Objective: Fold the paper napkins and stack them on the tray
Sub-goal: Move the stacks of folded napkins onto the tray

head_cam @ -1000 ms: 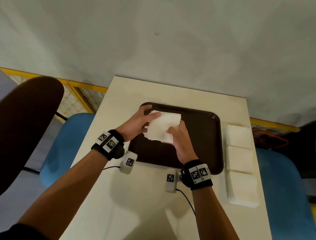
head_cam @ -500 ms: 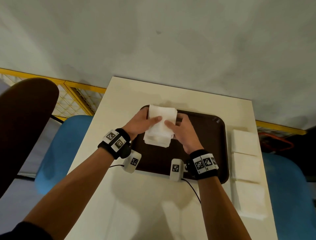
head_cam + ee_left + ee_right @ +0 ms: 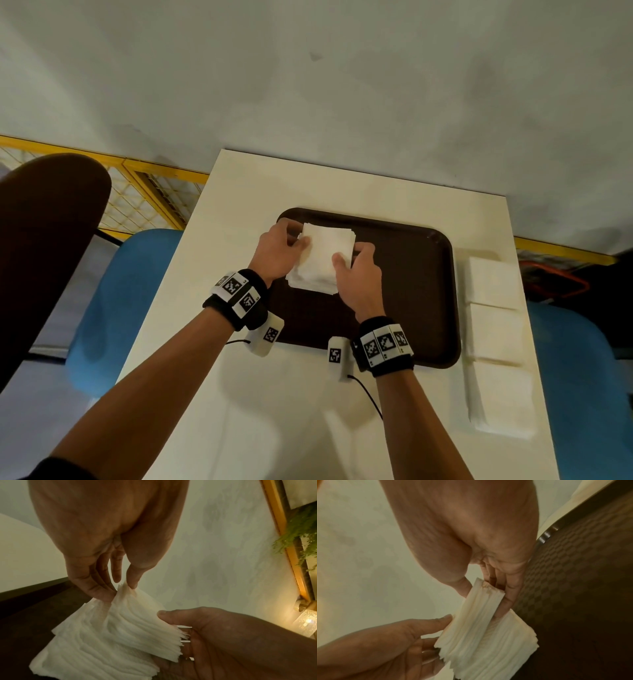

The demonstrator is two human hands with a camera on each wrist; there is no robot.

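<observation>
Cream table (image 3: 260, 428), blue chairs (image 3: 113, 308), grey floor (image 3: 308, 85)

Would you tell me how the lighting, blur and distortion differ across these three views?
Head view: dim but sharp, wide-angle stretch at the edges, soft arm shadows on the table. Left wrist view: warm cast, glare from a lamp at right, the left hand looming large. Right wrist view: softest, the napkins slightly blurred.

Both bare forearms reach forward side by side, each wrist wrapped in a black band with black-and-white square markers. The left hand (image 3: 279, 251) curls inward, its thumb and fingertips (image 3: 102, 593) pinched together. The right hand (image 3: 359, 274) mirrors it, thumb set on top and fingers (image 3: 508, 599) tucked underneath. The two hands sit close together, palms turned toward each other.
</observation>
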